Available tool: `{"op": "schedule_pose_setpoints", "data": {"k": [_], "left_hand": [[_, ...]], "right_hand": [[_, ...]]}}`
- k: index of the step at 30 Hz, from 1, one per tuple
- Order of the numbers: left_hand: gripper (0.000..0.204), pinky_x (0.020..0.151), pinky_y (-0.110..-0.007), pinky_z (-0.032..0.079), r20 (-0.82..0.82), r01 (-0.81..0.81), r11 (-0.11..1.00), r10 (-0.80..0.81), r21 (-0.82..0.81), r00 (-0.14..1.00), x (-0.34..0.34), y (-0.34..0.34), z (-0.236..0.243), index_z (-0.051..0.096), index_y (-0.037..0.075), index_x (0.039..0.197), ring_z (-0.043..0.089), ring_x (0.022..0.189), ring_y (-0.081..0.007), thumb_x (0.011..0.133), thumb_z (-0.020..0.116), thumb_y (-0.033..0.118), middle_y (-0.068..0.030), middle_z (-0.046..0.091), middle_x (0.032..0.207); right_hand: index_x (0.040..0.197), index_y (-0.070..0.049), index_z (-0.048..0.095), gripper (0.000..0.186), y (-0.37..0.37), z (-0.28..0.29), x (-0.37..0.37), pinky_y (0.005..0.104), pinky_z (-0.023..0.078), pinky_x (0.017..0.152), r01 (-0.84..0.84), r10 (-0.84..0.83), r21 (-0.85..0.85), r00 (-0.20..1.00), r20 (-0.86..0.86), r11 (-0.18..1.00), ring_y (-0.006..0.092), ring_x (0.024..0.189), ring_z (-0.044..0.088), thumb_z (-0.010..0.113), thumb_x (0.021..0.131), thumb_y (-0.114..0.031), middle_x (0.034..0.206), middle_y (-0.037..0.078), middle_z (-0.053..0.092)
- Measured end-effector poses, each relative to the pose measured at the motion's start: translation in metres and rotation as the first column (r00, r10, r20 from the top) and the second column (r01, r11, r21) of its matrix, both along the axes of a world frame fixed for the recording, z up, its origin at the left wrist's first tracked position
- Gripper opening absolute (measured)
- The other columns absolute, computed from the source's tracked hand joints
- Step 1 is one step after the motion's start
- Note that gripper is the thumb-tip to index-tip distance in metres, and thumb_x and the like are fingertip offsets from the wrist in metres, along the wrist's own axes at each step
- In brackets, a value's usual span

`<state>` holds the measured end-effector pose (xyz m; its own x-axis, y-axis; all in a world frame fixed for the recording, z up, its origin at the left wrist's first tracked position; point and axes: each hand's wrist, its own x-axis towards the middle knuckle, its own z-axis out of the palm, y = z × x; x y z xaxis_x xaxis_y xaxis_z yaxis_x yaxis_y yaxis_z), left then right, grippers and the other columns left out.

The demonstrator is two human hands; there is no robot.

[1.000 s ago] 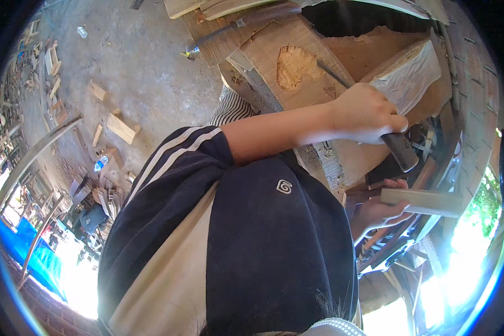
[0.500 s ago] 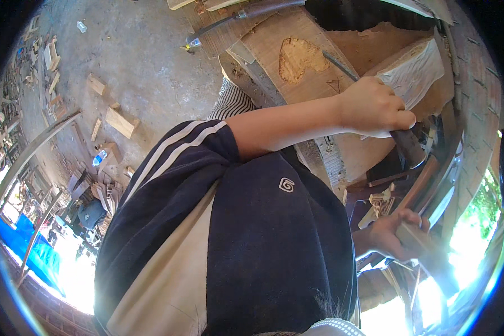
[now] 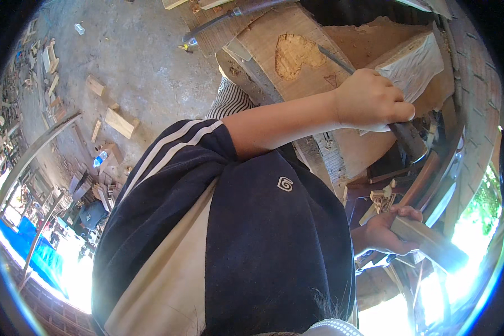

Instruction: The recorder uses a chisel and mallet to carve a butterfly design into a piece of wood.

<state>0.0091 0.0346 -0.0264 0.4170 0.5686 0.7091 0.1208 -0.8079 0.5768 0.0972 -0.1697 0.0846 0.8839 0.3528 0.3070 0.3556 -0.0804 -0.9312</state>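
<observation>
My left hand (image 3: 371, 99) is closed around the dark handle of a chisel (image 3: 407, 141), whose handle end sticks out below the fist. The chisel's thin metal blade slants up and left. Its tip is at the right edge of a pale, roughly heart-shaped carved recess (image 3: 300, 56) in a flat wooden board (image 3: 263, 46). Small lines are marked on the board beside the blade. At lower right my right hand (image 3: 387, 232) grips a rectangular wooden block (image 3: 428, 242), held apart from the chisel's handle end; glare washes out the block's far end.
A long-handled blade tool (image 3: 229, 15) lies beyond the board. A pale sheet-like covering (image 3: 417, 66) drapes wood on the right. Small wooden pieces (image 3: 382, 199) lie near my right hand. Offcuts (image 3: 122, 123) and a plastic bottle (image 3: 99, 159) are on the floor at left.
The block in my right hand shows more sharply now and its end points further right. My left hand and the chisel have shifted very slightly.
</observation>
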Motion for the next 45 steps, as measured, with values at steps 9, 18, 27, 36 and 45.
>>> {"op": "schedule_pose_setpoints", "data": {"k": [9, 18, 27, 36, 45], "left_hand": [[0.026, 0.051, -0.033, 0.047, -0.13, 0.08, 0.997, -0.077, 0.013, 0.988, 0.001, -0.007, -0.011, 0.054, 0.024, 0.082, 0.062, 0.061, -0.019, 0.063, 0.071, 0.028, 0.0043, 0.057, 0.069], [0.023, 0.055, -0.034, 0.049, -0.155, 0.141, 0.988, -0.13, 0.063, 0.979, -0.005, -0.008, -0.024, 0.055, 0.023, 0.084, 0.064, 0.064, -0.0193, 0.066, 0.069, 0.026, 0.0041, 0.059, 0.067], [0.013, 0.054, -0.034, 0.05, -0.127, 0.144, 0.986, -0.134, 0.078, 0.983, -0.001, -0.005, -0.024, 0.055, 0.022, 0.085, 0.065, 0.066, -0.0199, 0.074, 0.063, 0.026, 0.0035, 0.06, 0.068], [0.01, 0.056, -0.038, 0.051, -0.356, 0.356, 0.925, -0.38, -0.133, 0.854, -0.015, -0.006, -0.006, 0.06, 0.023, 0.082, 0.067, 0.068, -0.0244, 0.074, 0.064, 0.027, 0.0006, 0.062, 0.068], [0.013, 0.054, -0.038, 0.051, -0.303, 0.315, 0.94, -0.34, -0.13, 0.89, -0.02, -0.002, 0.01, 0.057, 0.022, 0.079, 0.067, 0.068, -0.0246, 0.072, 0.067, 0.027, 0.0005, 0.062, 0.067]], "right_hand": [[0.098, -0.008, 0.052, 0.04, -0.003, -0.032, -0.005, 0.0251, 0.044, 0.055, -0.084, 0.318, -0.493, 0.853, 0.414, 0.866, 0.015, 0.068, 0.052, 0.043, 0.094, -0.047, 0.086, 0.009, 0.055], [0.116, -0.001, 0.042, 0.038, 0.006, -0.038, -0.027, 0.0274, 0.044, 0.051, -0.219, 0.242, -0.417, 0.97, 0.004, 0.882, 0.0178, 0.064, 0.053, 0.049, 0.096, -0.033, 0.08, 0.012, 0.056], [0.123, -0.003, 0.041, 0.038, -0.023, -0.06, 0.006, 0.0385, 0.05, 0.062, 0.236, 0.286, -0.506, 0.599, 0.748, 0.83, 0.0232, 0.075, 0.057, 0.059, 0.092, -0.016, 0.096, 0.014, 0.057], [0.117, -0.002, 0.039, 0.047, 0.006, -0.024, -0.007, 0.0293, 0.043, 0.054, -0.015, 0.025, -0.151, 0.997, 0.07, 0.988, 0.0178, 0.061, 0.051, 0.034, 0.095, -0.044, 0.077, 0.011, 0.051], [0.13, -0.004, 0.038, 0.053, 0.016, -0.022, -0.009, 0.026, 0.037, 0.048, -0.008, -0.003, -0.157, 0.998, -0.067, 0.988, 0.0161, 0.056, 0.048, 0.038, 0.095, -0.043, 0.074, 0.009, 0.049]]}}
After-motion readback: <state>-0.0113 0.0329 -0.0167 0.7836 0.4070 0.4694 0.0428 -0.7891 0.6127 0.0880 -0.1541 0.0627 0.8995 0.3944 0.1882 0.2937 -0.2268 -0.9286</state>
